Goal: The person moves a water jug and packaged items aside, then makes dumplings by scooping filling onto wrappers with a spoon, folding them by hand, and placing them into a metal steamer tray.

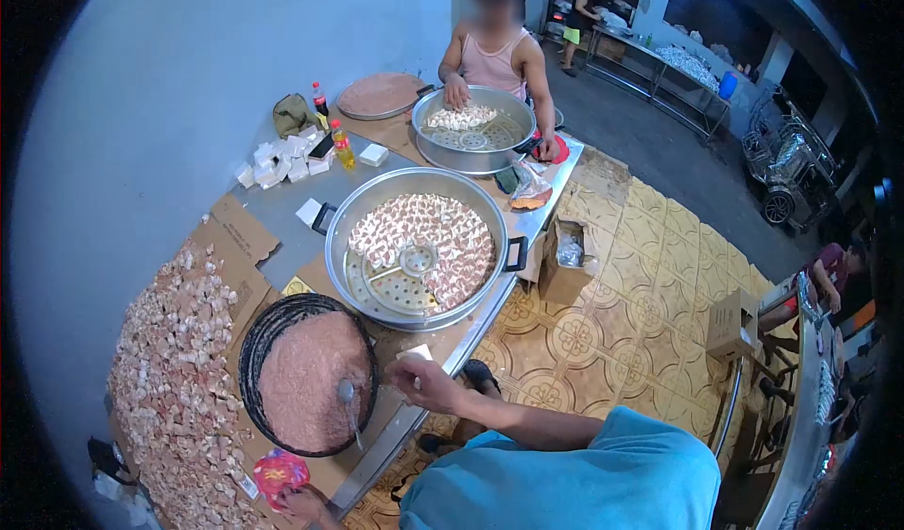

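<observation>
My right hand (426,385) is above the table edge, between the black basin and the steamer, with its fingers curled. Whether anything sits in them is hidden. A small white square stack (414,352) lies just behind it. At the bottom, my left hand (306,505) grips a red-pink packet with yellow marks (281,474). The black basin (247,368) holds pink minced filling (306,375), with a metal spoon (347,393) resting in it. A large metal steamer pan (337,252) holds rows of small pale dumplings (461,252) on a perforated plate, part of which is bare.
Many loose dumplings (174,389) cover the table's left side. Across from me, a person (504,55) works at a second steamer (443,158). White wrapper stacks (282,161) and bottles (342,144) stand near the wall. Cardboard boxes (565,276) are on the tiled floor.
</observation>
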A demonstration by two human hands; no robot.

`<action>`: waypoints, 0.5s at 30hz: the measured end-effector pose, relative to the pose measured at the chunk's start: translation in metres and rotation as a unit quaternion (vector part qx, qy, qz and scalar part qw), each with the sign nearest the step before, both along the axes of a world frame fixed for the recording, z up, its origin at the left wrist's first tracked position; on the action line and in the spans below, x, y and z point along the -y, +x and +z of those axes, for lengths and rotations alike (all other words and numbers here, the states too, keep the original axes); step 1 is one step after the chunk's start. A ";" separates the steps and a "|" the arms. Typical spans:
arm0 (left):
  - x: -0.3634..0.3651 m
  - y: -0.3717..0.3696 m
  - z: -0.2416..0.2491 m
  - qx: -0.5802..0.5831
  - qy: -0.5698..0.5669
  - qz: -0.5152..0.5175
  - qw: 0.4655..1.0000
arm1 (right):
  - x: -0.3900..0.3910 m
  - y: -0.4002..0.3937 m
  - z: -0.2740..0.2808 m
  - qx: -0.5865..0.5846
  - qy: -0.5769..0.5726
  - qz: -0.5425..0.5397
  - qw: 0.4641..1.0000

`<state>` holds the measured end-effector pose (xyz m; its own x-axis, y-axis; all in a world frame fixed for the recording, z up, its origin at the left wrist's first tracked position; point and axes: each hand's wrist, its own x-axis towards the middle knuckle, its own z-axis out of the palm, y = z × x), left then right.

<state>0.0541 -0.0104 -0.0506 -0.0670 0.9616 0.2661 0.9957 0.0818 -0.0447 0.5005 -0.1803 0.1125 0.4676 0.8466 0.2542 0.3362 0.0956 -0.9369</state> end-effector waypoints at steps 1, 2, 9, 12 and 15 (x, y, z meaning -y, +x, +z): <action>-0.009 -0.006 -0.002 -0.049 0.015 -0.017 0.999 | -0.001 -0.009 -0.001 0.001 0.001 -0.001 1.000; -0.020 -0.012 -0.001 0.001 -0.018 0.006 1.000 | -0.002 -0.019 -0.003 -0.001 0.005 0.025 1.000; 0.005 0.016 0.104 0.474 0.055 0.078 0.875 | -0.032 -0.090 0.014 0.054 0.047 0.255 0.964; 0.054 0.068 0.146 0.578 -0.028 -0.061 0.814 | -0.064 -0.155 -0.023 0.095 -0.033 0.356 0.929; 0.086 0.113 0.167 0.551 0.062 -0.167 0.815 | -0.076 -0.208 -0.031 -0.054 -0.006 0.462 0.885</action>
